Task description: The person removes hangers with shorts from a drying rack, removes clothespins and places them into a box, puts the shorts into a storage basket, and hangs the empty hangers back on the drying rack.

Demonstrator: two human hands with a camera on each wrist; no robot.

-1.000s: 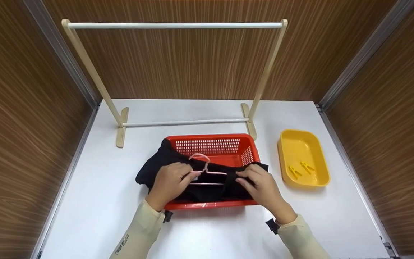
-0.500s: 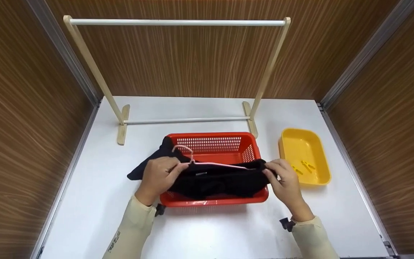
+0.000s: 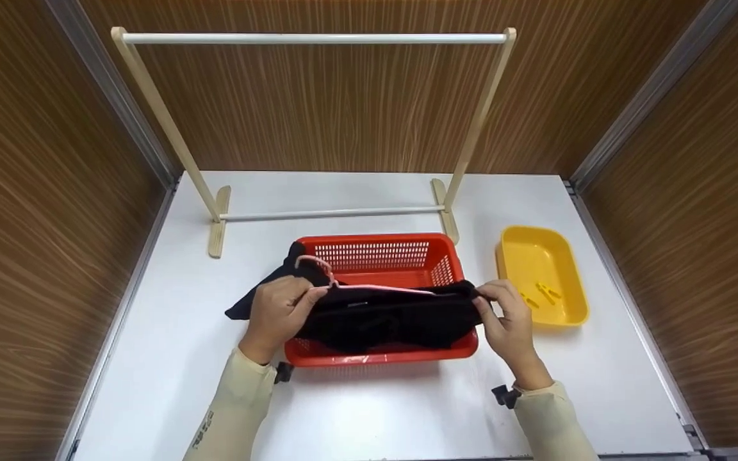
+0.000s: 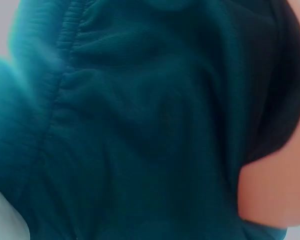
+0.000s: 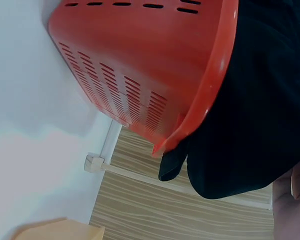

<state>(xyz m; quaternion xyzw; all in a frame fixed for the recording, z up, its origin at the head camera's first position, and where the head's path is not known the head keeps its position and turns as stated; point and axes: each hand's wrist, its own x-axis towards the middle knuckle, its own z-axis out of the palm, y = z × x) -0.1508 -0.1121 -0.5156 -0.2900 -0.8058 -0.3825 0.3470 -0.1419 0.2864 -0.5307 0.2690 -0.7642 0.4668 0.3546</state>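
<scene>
A black garment (image 3: 388,323) is stretched between my two hands over the red basket (image 3: 369,362). My left hand (image 3: 279,310) pinches it together with the pink hanger (image 3: 382,288), just left of the hook. The hanger's right arm runs along the garment's upper opening, and its far end is hidden in the cloth. My right hand (image 3: 507,320) pinches the garment's right end with thumb and fingers. One part of the cloth hangs out past the basket's left side. Gathered stitching shows on the dark fabric (image 4: 130,140) in the left wrist view.
Behind the basket stands a wooden drying rack (image 3: 318,38) with a white top bar. A yellow tray (image 3: 535,246) holding yellow clothes pegs (image 3: 548,293) is on the right. Wood-grain panels (image 3: 343,109) enclose the white table (image 3: 151,358).
My right hand has moved right to the garment's end, and my left hand has shifted left with the hanger. The cloth is now spread wider, covering more of the hanger's lower part.
</scene>
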